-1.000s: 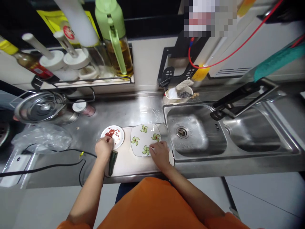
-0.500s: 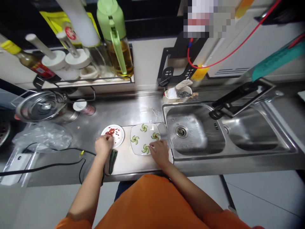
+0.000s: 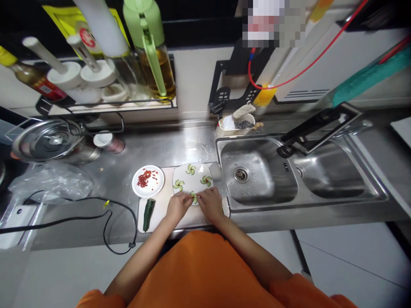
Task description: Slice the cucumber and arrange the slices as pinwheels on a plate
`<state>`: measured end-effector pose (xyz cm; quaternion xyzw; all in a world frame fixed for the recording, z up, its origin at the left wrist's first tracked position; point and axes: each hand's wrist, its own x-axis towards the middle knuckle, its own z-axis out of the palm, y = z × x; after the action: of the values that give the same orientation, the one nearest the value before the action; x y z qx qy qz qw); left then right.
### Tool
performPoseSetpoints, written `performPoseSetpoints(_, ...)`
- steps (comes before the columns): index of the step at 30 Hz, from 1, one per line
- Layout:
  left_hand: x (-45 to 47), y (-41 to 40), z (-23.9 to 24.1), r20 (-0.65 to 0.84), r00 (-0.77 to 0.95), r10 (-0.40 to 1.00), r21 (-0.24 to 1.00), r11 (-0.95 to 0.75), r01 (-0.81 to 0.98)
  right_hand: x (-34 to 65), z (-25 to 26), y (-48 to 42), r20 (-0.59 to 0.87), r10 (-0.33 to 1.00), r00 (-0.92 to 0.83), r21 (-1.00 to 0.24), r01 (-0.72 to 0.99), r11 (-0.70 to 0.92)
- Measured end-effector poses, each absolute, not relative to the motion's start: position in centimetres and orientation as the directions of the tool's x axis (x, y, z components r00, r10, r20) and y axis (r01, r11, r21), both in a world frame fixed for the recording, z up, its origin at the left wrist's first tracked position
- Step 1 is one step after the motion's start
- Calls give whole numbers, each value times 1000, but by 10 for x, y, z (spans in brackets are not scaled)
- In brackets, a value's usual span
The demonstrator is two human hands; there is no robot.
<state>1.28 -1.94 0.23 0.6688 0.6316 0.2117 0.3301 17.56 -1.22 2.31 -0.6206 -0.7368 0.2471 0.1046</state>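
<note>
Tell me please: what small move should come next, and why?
Perhaps give the near swirl a red centre, like the right swirl: the left hand and right hand are both at it. Whether they hold anything red is unclear.

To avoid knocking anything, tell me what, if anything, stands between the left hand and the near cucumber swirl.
Nothing visible does. The left hand is at the near cucumber swirl on the square plate; the right hand is on the swirl's other side.

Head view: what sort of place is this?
Most likely a kitchen, judging by the double-bowl stainless-steel sink, the tall green-topped clear bottle, and the square white plate bearing green pinwheel garnishes.
</note>
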Motion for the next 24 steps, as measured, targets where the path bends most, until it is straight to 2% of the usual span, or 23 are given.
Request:
performPoseSetpoints(8,14,-19,-2,-121,111,986,679,0,734,173,21,-10,-236,941,-245,-473,874,109)
performPoseSetpoints(24,15,-19,-4,-118,149,982,649,-37,759,171,15,-9,-235,942,-238,-434,893,117)
